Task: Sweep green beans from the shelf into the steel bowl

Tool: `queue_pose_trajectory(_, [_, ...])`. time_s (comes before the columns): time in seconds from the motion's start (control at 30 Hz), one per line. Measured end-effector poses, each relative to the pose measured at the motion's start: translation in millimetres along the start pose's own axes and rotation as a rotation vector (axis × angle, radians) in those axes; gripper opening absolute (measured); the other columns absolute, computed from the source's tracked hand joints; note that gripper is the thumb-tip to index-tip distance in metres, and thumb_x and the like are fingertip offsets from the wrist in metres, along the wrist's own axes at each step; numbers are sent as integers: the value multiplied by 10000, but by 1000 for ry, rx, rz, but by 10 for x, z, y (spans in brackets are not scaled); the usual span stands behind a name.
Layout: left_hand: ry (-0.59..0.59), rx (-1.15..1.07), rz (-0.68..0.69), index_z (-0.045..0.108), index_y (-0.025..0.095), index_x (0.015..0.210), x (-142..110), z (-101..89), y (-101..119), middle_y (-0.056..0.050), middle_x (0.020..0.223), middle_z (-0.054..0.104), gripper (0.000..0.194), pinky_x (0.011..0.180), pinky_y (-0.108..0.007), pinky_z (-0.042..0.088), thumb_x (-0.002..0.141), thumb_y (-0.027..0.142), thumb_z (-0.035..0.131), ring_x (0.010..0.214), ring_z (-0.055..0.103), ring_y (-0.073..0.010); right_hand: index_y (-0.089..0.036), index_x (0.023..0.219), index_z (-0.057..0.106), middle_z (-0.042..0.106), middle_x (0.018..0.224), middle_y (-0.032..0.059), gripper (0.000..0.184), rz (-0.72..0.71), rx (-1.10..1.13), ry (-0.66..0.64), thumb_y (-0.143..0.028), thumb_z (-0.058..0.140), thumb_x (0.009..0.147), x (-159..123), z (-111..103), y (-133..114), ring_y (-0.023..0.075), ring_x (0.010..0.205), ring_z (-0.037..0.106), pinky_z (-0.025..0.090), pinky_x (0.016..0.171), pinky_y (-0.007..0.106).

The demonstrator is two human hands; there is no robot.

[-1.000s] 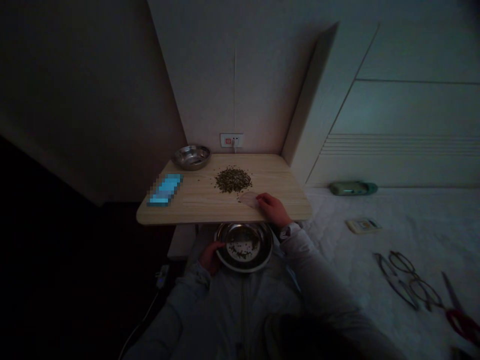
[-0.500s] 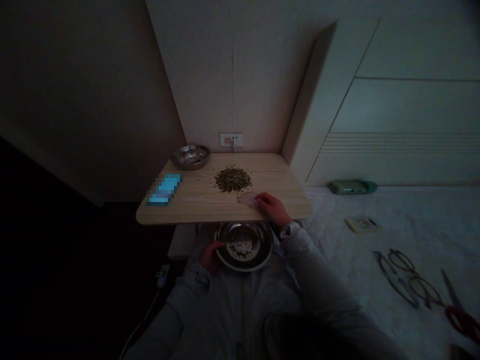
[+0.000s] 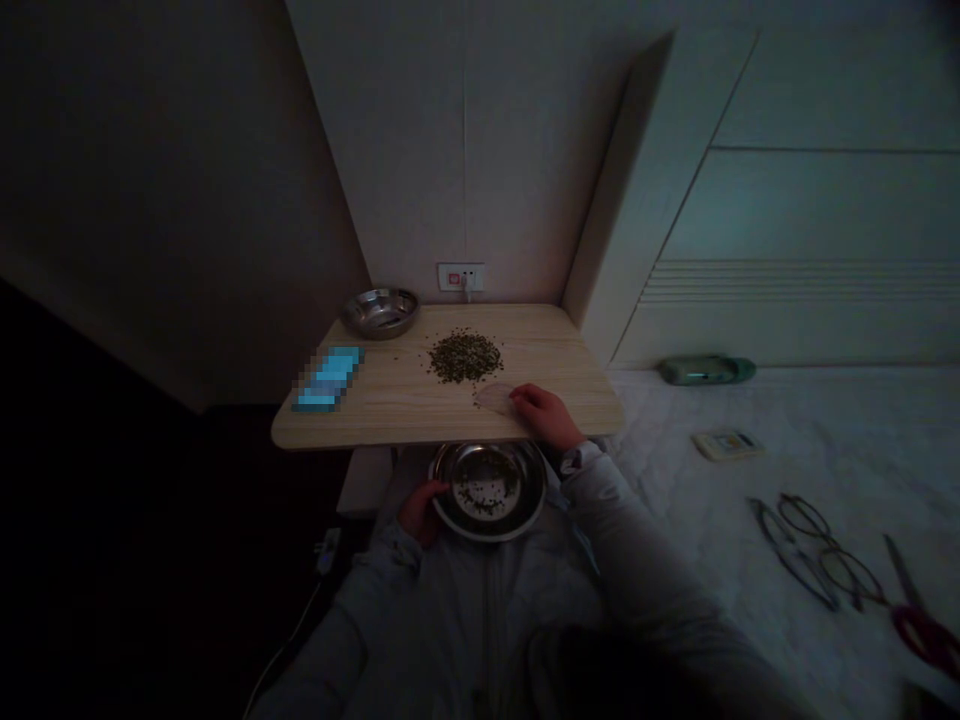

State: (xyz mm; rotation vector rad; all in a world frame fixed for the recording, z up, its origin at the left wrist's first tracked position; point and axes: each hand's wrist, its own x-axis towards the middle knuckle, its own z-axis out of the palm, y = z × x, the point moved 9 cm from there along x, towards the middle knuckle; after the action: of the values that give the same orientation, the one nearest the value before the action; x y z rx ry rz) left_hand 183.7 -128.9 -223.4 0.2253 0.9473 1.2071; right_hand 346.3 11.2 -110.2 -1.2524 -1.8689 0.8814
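My left hand point(image 3: 421, 512) is closed on the left rim of a steel bowl point(image 3: 489, 532), which sits in my lap under the table's front edge. Small dark green grains are scattered over the bowl's bottom. Above it, my right hand point(image 3: 546, 414) pinches a thin, clear, rounded plastic piece point(image 3: 493, 397) lying close to the wooden tabletop point(image 3: 390, 410). Just beyond the plastic is a heap of small green grains point(image 3: 465, 357), like beans or seeds, with a few strays near the plastic's left edge. The room is dim, so their kind is unclear.
Another steel bowl point(image 3: 381, 314) stands at the table's back left, near a blurred-out glowing phone point(image 3: 328, 379). A wall socket point(image 3: 460, 277) is behind. On the bed at right lie a green case point(image 3: 706, 370), a small pale box point(image 3: 726, 444), eyeglasses point(image 3: 832, 550) and red-handled scissors point(image 3: 926, 635).
The view has shifted very slightly. Both hands, the bowl and the heap of grains stay where they were.
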Motion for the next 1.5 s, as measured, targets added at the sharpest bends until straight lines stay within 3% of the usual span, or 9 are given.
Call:
queue_pose_trajectory(0.2, [33,-29,10,658,155,596,-37,46,37,-73,697,714,119,838,-374,470,511,103,591,982,600,-317,-180,825,616,624,730,18,229,-15,16,-18,-320,460,734,2,17,-1,151,701,526,391,667,271])
queue_pose_trajectory(0.53, [83,30,-42,661,150,561,-13,-56,-27,-71,576,686,85,813,-357,484,557,130,578,913,630,-299,-174,812,628,624,728,17,230,-8,39,-43,-320,479,716,-7,33,0,150,689,527,389,670,273])
queue_pose_trajectory(0.9, [60,48,-36,660,146,557,16,-74,-34,-80,598,695,52,841,-368,469,552,150,608,950,614,-311,-175,786,630,603,652,-8,229,18,136,-44,-328,491,687,5,35,47,132,635,509,386,619,248])
queue_pose_trajectory(1.23, [40,-4,-33,694,148,700,-27,3,-13,-76,744,722,182,836,-366,478,559,130,581,1002,593,-309,-172,787,625,602,674,1,239,28,130,-58,-336,493,675,8,40,30,139,650,511,380,637,261])
queue_pose_trajectory(1.5, [14,0,-8,699,134,662,-22,18,0,-82,672,712,159,838,-348,475,555,118,582,975,605,-304,-175,728,621,599,665,-2,205,23,141,-76,-320,493,660,3,48,4,139,651,507,375,653,263])
